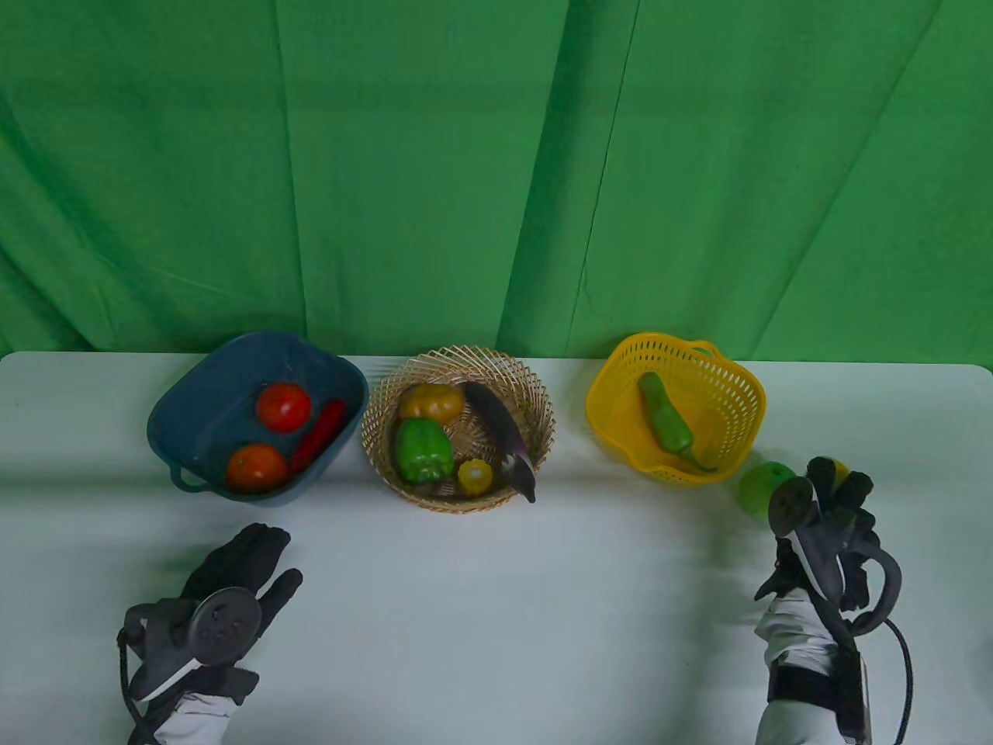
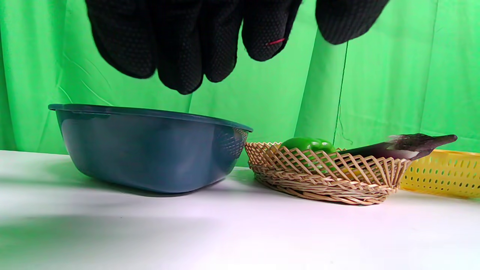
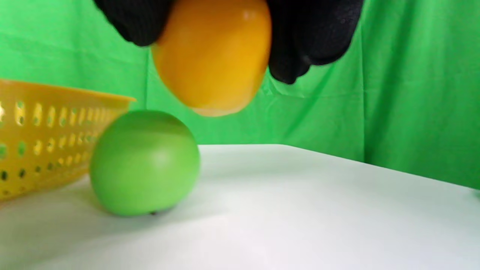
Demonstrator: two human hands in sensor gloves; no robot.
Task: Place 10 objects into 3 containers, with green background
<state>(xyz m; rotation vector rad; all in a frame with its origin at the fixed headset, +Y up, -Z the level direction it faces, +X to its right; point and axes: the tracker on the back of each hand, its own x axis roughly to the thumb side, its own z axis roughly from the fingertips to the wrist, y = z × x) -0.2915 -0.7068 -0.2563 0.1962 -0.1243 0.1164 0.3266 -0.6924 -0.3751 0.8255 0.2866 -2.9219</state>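
My right hand [image 1: 838, 485] grips a yellow-orange fruit [image 3: 212, 56] and holds it above the table, just right of a green apple [image 1: 762, 487] that lies beside the yellow basket [image 1: 741, 388]. That basket holds a green chili [image 1: 666, 419]. The wicker basket [image 1: 543, 403] holds a green bell pepper [image 1: 423, 450], an orange pepper [image 1: 430, 401], a small yellow fruit [image 1: 475, 476] and an eggplant [image 1: 504, 434]. The blue tub [image 1: 194, 388] holds two tomatoes [image 1: 283, 406] and a red chili [image 1: 318, 434]. My left hand [image 1: 256, 559] is open and empty in front of the tub.
The three containers stand in a row along the back of the white table [image 1: 496, 605]. A green curtain [image 1: 496, 155] hangs behind them. The table's right edge [image 3: 412, 168] lies close to my right hand.
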